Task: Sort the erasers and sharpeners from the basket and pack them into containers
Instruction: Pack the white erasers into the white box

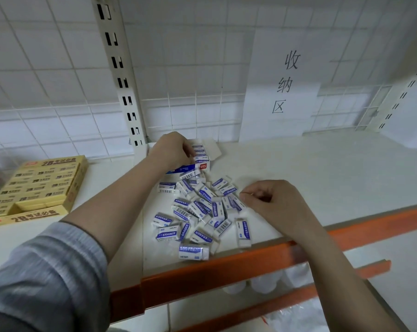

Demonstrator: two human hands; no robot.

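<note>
Several white erasers with blue sleeves (pixel 200 212) lie in a loose heap on the white shelf (pixel 322 178). Behind the heap stands a small open blue-and-white eraser box (pixel 204 161) with erasers stacked inside. My left hand (pixel 172 149) is at the box's left side, its fingers curled down into the opening onto the erasers there. At the heap's right edge my right hand (pixel 272 200) rests with fingers curled, fingertips pinched together beside the nearest eraser (pixel 234 203). Whether it holds anything is hidden.
A yellow display box of 2B erasers (pixel 37 185) sits on the shelf at the left. An orange rail (pixel 226 267) runs along the shelf's front edge. A paper sign (pixel 284 85) hangs on the wire-grid back wall. A slotted upright post (pixel 121 75) stands behind the box.
</note>
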